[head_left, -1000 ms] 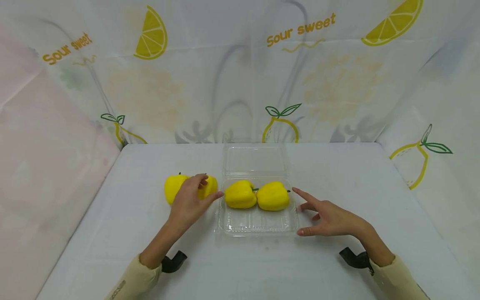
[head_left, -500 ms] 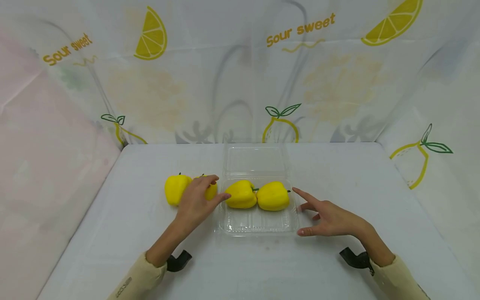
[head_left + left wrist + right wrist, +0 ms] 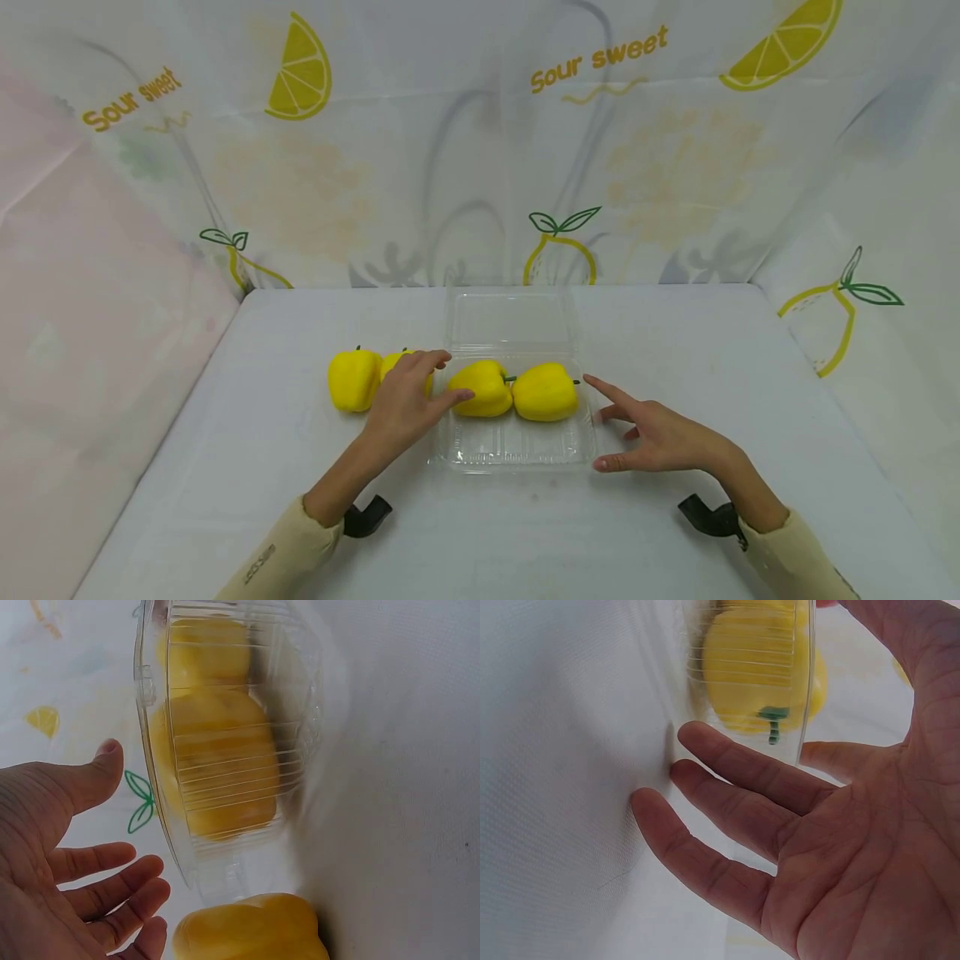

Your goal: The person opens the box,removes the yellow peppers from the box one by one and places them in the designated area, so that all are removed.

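A clear plastic clamshell box (image 3: 517, 454) stands mid-table with its lid (image 3: 512, 321) folded back. Inside lie two yellow bell peppers, a left one (image 3: 483, 390) and a right one (image 3: 546, 392). My left hand (image 3: 408, 404) hovers over the box's left edge, fingers relaxed, holding nothing; its thumb overlaps the left pepper in the head view. In the left wrist view that hand (image 3: 82, 862) shows an empty palm beside the box wall. My right hand (image 3: 652, 437) stays at the box's right side, fingers spread and fingertips close to the wall (image 3: 802, 690).
Two more yellow bell peppers stand left of the box: one in full view (image 3: 354, 380), the other (image 3: 393, 363) partly behind my left hand. A lemon-print cloth (image 3: 480, 167) rises behind the white table (image 3: 675, 333).
My left hand has moved to the right, from over the loose peppers toward the left pepper in the box. The right hand and the box have stayed in place.
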### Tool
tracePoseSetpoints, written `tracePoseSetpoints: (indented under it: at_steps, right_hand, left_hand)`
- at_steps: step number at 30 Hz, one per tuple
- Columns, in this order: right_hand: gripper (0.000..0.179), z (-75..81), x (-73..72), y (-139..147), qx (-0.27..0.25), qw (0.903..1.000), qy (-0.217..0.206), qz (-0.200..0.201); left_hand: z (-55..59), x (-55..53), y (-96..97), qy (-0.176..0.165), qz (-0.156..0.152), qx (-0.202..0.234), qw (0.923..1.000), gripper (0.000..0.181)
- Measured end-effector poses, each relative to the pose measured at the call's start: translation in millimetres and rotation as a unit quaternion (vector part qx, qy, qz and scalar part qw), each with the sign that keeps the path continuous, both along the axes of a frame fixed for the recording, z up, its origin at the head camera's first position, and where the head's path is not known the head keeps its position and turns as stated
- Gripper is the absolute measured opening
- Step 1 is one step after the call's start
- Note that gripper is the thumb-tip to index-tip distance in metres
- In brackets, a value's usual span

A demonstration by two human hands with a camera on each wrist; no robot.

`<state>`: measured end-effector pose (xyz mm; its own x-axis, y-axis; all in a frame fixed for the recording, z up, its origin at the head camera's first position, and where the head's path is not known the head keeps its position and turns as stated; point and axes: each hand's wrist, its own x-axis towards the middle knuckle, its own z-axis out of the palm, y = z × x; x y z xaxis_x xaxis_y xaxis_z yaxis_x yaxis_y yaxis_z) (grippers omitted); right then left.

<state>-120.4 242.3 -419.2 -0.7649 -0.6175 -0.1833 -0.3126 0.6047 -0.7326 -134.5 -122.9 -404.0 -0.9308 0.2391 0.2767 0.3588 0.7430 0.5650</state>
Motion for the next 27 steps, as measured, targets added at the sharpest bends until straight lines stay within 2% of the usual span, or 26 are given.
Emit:
tracePoseSetpoints:
  at_steps: [4,18,27]
  right_hand:
    - [0.108,-1.2,-0.1,0,0.001,1.0000,-0.003,0.000]
    - [0.108,-0.8,0.1,0,0.003,1.0000,-0.005,-0.004]
    - [0.108,0.1,0.4,0,0.002,1.0000,-0.007,-0.005]
  left_hand:
    - [-0.2,0.0,2.3,-0.003,-0.010,0.000,0.9999,0.057]
    - [-5.9,-4.0,8.5,0.031,-0.042,-0.052,0.9973,0.059]
    - [-9.6,-6.7,10.9,0.041,-0.044,-0.081,0.9949,0.059]
